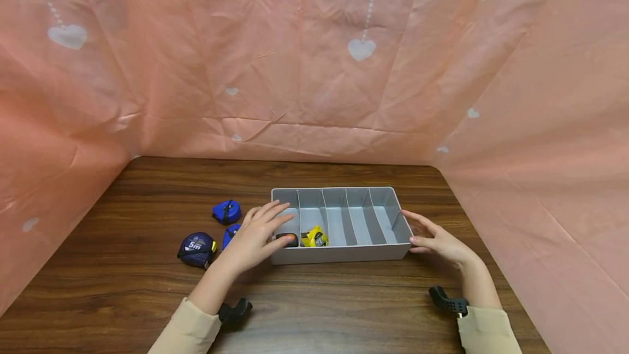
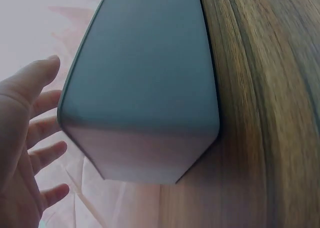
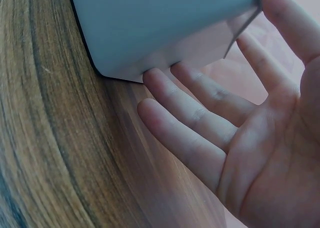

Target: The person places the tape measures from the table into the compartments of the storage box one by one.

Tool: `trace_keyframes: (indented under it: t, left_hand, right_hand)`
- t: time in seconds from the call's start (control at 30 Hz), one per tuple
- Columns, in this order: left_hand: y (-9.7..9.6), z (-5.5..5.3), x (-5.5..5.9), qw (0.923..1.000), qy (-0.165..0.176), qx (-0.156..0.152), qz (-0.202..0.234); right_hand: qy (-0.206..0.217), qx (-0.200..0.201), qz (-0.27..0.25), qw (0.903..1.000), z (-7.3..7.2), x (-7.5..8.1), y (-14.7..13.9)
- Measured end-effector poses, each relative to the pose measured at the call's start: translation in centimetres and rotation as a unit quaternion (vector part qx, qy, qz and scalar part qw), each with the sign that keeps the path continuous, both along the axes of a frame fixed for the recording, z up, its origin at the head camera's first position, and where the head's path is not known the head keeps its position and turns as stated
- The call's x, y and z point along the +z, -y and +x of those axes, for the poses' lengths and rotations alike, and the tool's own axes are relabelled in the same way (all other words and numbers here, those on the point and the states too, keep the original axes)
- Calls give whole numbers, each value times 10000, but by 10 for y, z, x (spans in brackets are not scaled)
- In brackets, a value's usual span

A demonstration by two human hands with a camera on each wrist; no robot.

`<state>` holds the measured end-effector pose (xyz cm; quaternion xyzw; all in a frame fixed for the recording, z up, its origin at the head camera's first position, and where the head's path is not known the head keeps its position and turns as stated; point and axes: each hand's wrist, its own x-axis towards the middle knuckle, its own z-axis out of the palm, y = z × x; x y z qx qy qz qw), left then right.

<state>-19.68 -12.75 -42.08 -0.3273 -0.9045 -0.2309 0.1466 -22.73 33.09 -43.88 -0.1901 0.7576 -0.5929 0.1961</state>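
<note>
A long grey divided box (image 1: 339,256) sits on the table, its compartments side by side. My left hand (image 1: 253,234) is over the box's left end, fingers spread and thumb above the leftmost compartment. Partly covered by that thumb is a black and orange tape measure (image 1: 292,241) in the compartment. A yellow tape measure (image 1: 315,237) lies in the compartment beside it. At the other end, my right hand (image 1: 442,242) touches the box's short side with nearly straight fingertips. In the right wrist view, fingers (image 3: 162,85) meet the end wall (image 3: 180,45) and the thumb is at the rim.
Left of the box lie a blue tape measure (image 1: 227,212), a second blue one (image 1: 229,235) partly behind my left hand, and a dark navy tape measure (image 1: 196,250) marked 5m. A pink cloth (image 1: 295,81) with white hearts hangs round the wooden table (image 1: 314,310).
</note>
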Motion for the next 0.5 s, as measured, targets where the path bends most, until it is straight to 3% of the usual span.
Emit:
trace_keyframes:
  t: [0.5]
  left_hand:
    - [26, 10, 1, 9991, 123, 407, 62]
  right_hand:
    - [11, -45, 8, 10000, 1, 0, 0]
